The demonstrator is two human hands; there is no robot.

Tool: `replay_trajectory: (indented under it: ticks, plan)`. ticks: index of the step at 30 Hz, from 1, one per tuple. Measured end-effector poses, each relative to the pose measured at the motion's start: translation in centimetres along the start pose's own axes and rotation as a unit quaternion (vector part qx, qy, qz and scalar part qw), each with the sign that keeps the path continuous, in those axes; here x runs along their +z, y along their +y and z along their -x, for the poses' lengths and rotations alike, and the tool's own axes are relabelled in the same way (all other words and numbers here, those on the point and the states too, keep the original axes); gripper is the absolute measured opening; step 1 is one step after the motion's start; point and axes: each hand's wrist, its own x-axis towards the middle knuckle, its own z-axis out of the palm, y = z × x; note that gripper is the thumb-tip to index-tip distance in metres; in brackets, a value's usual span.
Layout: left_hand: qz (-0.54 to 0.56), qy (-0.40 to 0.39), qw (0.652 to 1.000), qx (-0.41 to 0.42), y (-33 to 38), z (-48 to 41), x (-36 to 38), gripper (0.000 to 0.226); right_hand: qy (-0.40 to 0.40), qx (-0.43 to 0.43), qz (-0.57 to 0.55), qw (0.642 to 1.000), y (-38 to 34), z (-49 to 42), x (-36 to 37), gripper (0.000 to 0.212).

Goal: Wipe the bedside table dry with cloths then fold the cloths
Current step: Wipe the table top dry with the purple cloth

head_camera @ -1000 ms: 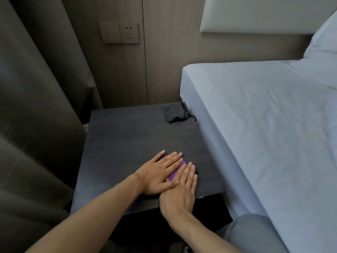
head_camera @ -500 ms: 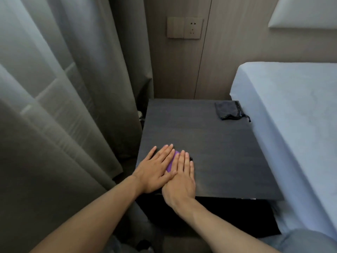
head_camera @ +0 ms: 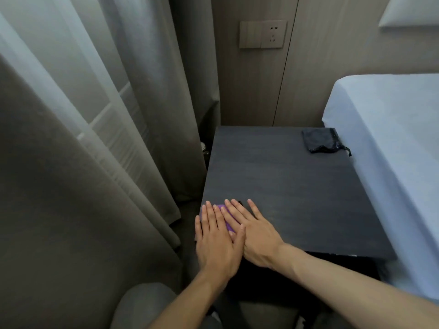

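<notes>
My fingers (head_camera: 209,217) lie straight and flat, close together, none of them curled round anything. Under them is the purple cloth (head_camera: 226,218), pressed against the tabletop. Only a narrow strip of it shows, between the fingers of my left hand (head_camera: 217,243) and those of my right hand (head_camera: 255,236), plus a sliver by my left little finger. How it is folded I cannot tell, since my palms cover most of it. The two hands sit side by side, touching, my left thumb resting over the edge of my right hand.

The cloth lies at the near left corner of the dark bedside table (head_camera: 297,186), right by its left edge. At the far right corner, well apart from my hands, sits a small dark pouch (head_camera: 320,142) with a cord trailing off it. The bed (head_camera: 392,143) in its pale sheet runs along the table's right side, curtains (head_camera: 83,162) hang to the left, and a wall socket (head_camera: 262,34) is on the panel behind.
</notes>
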Motion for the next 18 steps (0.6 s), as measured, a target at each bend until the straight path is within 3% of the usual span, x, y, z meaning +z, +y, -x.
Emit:
replay_trajectory:
  ticks: [6,12,18]
  plan:
    - [0.027,0.02,0.999,0.007,4.9,2.1,1.4,0.095,0.004,0.028,-0.01,1.0,2.7,4.8,-0.3,0.058]
    - [0.036,-0.001,0.995,0.093,12.3,3.0,3.3,0.089,0.01,0.102,0.014,0.995,7.8,11.8,-0.6,0.058]
    - [0.02,-0.031,0.982,0.188,20.3,3.3,5.0,0.097,0.022,0.204,0.045,0.978,12.7,18.5,-1.5,0.059]
